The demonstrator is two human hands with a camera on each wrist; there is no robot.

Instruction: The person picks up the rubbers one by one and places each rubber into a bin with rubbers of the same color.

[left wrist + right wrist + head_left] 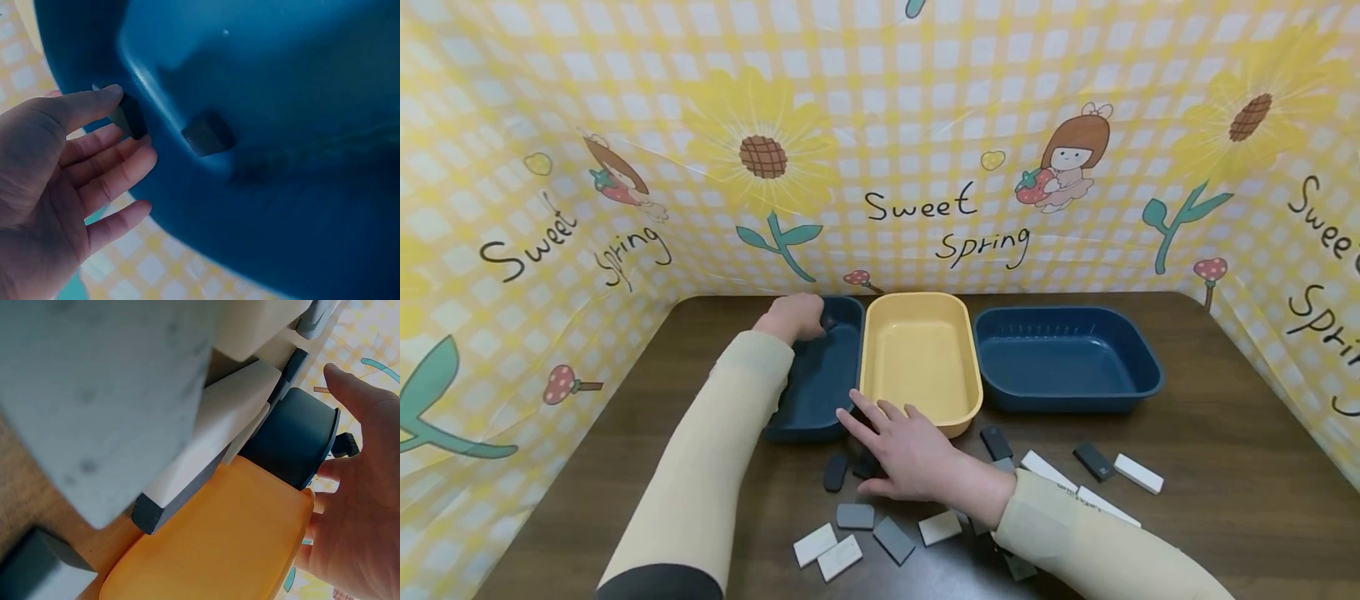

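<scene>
Over the far end of the left blue bin (823, 392), my left hand (793, 317) pinches a small dark rectangular block (128, 117) between thumb and fingertips. Another dark block (209, 133) lies on the bin floor beside it in the left wrist view. My right hand (917, 454) is spread low over the table, just in front of the yellow bin (917, 358). Near its thumb and index finger sits a dark block (863, 464), partly hidden, and one more dark block (835, 472) lies to its left. I see nothing gripped in the right hand.
A second blue bin (1067, 358) stands at the right. Several grey blocks (893, 540), white blocks (839, 557) and dark blocks (1093, 461) are scattered across the brown table (1217, 500). A patterned yellow cloth (895, 125) rises behind and at both sides.
</scene>
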